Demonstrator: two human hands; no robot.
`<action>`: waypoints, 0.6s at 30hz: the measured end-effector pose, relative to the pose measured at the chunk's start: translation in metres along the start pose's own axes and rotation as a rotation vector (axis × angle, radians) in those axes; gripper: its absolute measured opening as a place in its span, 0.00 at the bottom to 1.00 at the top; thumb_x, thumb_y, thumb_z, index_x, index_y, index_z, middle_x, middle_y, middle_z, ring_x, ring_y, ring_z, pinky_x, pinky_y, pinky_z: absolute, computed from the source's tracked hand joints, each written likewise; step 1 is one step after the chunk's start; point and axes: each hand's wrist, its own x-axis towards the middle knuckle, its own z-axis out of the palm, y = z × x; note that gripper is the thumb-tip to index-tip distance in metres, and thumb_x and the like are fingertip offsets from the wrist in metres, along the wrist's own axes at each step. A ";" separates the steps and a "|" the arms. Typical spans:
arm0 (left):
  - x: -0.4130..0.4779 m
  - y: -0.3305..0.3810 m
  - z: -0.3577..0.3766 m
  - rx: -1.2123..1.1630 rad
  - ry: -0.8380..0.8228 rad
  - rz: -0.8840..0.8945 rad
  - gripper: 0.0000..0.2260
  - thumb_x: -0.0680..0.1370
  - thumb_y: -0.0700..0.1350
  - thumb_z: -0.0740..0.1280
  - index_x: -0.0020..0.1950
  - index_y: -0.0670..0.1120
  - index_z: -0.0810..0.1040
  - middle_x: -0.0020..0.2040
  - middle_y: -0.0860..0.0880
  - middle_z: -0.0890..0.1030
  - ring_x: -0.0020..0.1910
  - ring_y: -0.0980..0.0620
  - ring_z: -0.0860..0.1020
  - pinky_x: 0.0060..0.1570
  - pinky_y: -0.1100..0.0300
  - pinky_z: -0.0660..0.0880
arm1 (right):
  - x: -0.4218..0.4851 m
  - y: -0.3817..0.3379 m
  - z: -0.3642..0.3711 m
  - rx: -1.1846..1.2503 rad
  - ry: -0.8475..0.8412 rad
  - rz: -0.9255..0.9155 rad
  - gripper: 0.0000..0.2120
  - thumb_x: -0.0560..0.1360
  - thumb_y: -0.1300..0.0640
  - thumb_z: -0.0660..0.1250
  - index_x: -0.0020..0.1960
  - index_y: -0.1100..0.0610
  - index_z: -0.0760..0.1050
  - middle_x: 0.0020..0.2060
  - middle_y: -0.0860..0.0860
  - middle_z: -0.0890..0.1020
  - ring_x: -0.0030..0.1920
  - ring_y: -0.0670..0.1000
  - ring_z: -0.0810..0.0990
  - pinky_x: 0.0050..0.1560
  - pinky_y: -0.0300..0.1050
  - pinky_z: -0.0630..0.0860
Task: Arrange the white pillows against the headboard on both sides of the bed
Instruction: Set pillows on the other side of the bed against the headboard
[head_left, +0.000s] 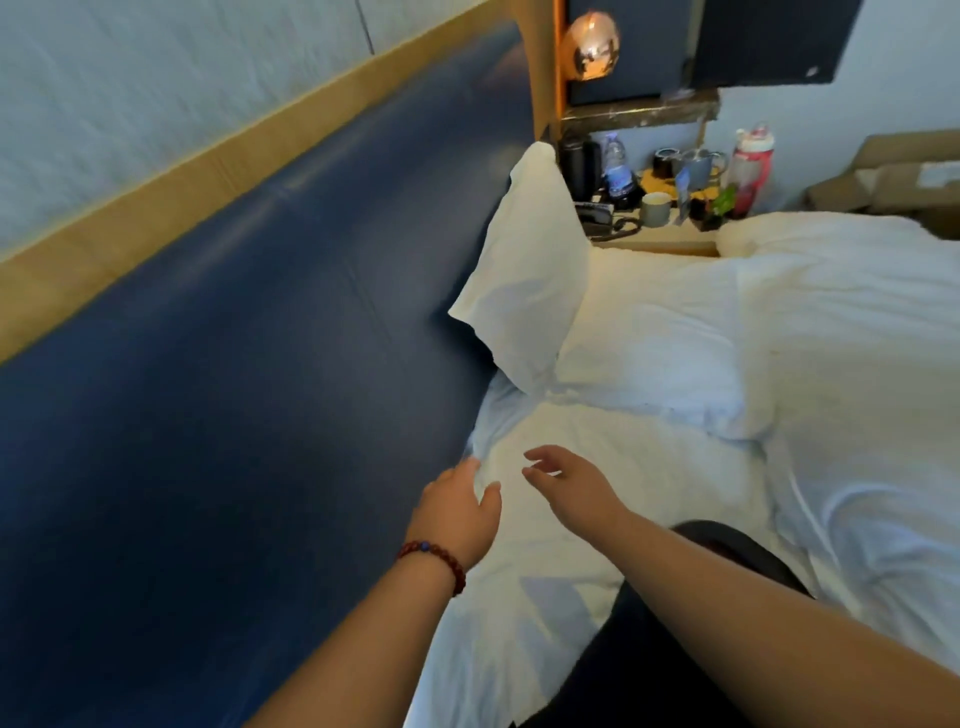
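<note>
A white pillow (530, 270) stands upright against the dark blue padded headboard (249, 364) at the far side of the bed. A second white pillow (654, 343) lies flat in front of it. A third white pillow (597, 467) lies nearer, close to the headboard. My left hand (462, 506), with a red bead bracelet on the wrist, rests on the near pillow's corner by the headboard, fingers loosely spread. My right hand (566, 480) hovers just over the same pillow with relaxed fingers, holding nothing.
A bedside table (670, 236) beyond the far pillow carries bottles, mugs and a telephone. A round copper lamp (592, 47) hangs above it. The white duvet (862, 364) covers the bed to the right. My dark-clad knee (675, 623) rests on the mattress.
</note>
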 end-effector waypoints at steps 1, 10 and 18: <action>-0.007 0.000 -0.003 -0.010 -0.007 0.024 0.21 0.81 0.55 0.58 0.73 0.49 0.67 0.71 0.49 0.71 0.68 0.47 0.70 0.65 0.48 0.72 | -0.012 -0.006 0.000 0.007 0.019 0.002 0.12 0.78 0.49 0.66 0.60 0.49 0.78 0.53 0.49 0.82 0.51 0.48 0.78 0.45 0.34 0.69; -0.039 -0.003 0.027 -0.107 -0.179 0.047 0.20 0.81 0.55 0.59 0.72 0.50 0.69 0.68 0.51 0.74 0.64 0.50 0.75 0.61 0.55 0.73 | -0.093 0.010 -0.002 0.051 0.130 0.196 0.12 0.78 0.46 0.65 0.60 0.46 0.77 0.52 0.45 0.80 0.50 0.45 0.78 0.46 0.38 0.70; -0.069 -0.024 0.093 -0.075 -0.407 0.025 0.19 0.82 0.54 0.59 0.71 0.50 0.70 0.66 0.52 0.75 0.63 0.52 0.74 0.62 0.58 0.72 | -0.144 0.078 -0.004 -0.015 0.126 0.422 0.12 0.79 0.47 0.64 0.61 0.48 0.76 0.53 0.45 0.80 0.51 0.45 0.78 0.50 0.39 0.70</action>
